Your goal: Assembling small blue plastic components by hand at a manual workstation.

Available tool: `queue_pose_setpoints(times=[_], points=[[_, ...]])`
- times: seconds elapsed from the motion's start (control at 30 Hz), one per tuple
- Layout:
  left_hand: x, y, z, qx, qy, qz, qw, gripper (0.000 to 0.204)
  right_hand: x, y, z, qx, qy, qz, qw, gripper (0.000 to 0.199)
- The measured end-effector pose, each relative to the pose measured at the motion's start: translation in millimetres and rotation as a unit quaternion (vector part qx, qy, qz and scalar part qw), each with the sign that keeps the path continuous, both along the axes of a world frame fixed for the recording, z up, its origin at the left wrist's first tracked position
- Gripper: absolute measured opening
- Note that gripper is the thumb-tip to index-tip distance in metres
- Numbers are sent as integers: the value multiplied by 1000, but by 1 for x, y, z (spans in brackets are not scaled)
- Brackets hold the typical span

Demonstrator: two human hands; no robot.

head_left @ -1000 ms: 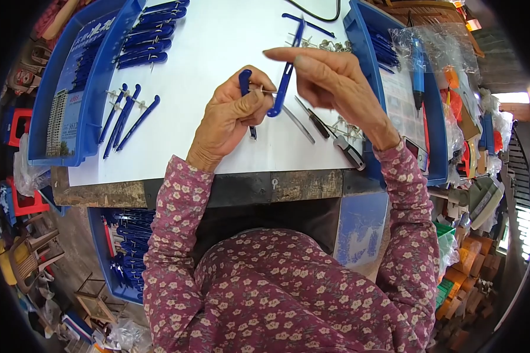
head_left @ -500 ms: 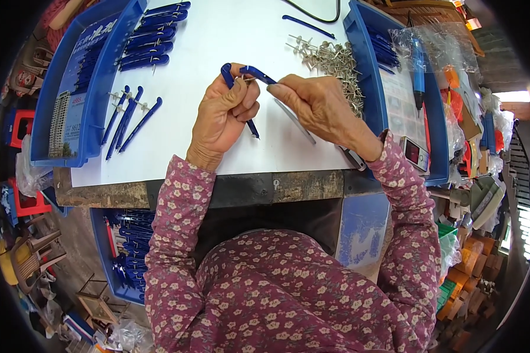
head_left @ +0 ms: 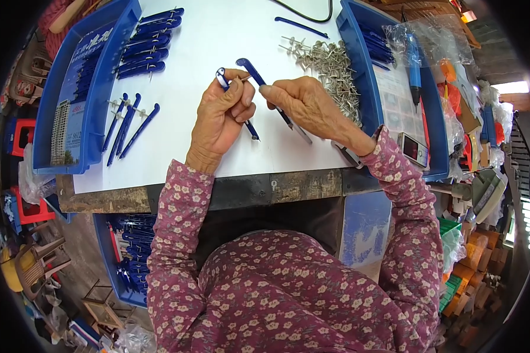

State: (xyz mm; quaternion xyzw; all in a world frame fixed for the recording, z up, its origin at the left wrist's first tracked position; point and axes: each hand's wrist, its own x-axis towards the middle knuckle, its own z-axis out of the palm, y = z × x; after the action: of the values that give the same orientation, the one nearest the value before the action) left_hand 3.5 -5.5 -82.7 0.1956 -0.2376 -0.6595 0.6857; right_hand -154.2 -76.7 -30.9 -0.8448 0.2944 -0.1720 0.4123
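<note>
My left hand (head_left: 209, 123) is closed round a slim blue plastic strip (head_left: 251, 129), its rounded top standing above the fingers. At its fingertips a small metal pin (head_left: 245, 78) shows in part. My right hand (head_left: 321, 109) pinches a second blue strip with a hooked end (head_left: 251, 70), slanting beside the left fingers; whether it touches the pin I cannot tell. Under the right hand lies a flat grey metal strip (head_left: 302, 135) on the white tabletop (head_left: 218, 35). Flat-headed metal pins (head_left: 330, 67) lie piled beyond that hand.
Left of my hands lie three blue strips with pins (head_left: 139, 130), below a stacked row (head_left: 142, 56). Blue trays flank the work area, left (head_left: 94, 138) and right (head_left: 362, 70). The right one holds a blue pen-shaped power tool (head_left: 414, 65). Another tray (head_left: 104, 247) sits below the table edge.
The strip in my right hand has swung from nearly level to a steep slant, hooked end up. My right hand has shifted slightly left. The left hand's strip has turned a little.
</note>
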Motion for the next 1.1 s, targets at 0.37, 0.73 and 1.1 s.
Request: queue_pose_setpoints(times=[0.37,0.73,1.1], points=[[-1,-2,-1,15,40,-19,999,20,2,-12,-17,94,-93,-12,991,15],[-1,-1,3,-25,66,-38,997,32,3,-8,-12,-1,-167,-39,985,21],[1,1,5,-78,121,-72,987,35,0,-8,-10,145,-174,-84,970,25]])
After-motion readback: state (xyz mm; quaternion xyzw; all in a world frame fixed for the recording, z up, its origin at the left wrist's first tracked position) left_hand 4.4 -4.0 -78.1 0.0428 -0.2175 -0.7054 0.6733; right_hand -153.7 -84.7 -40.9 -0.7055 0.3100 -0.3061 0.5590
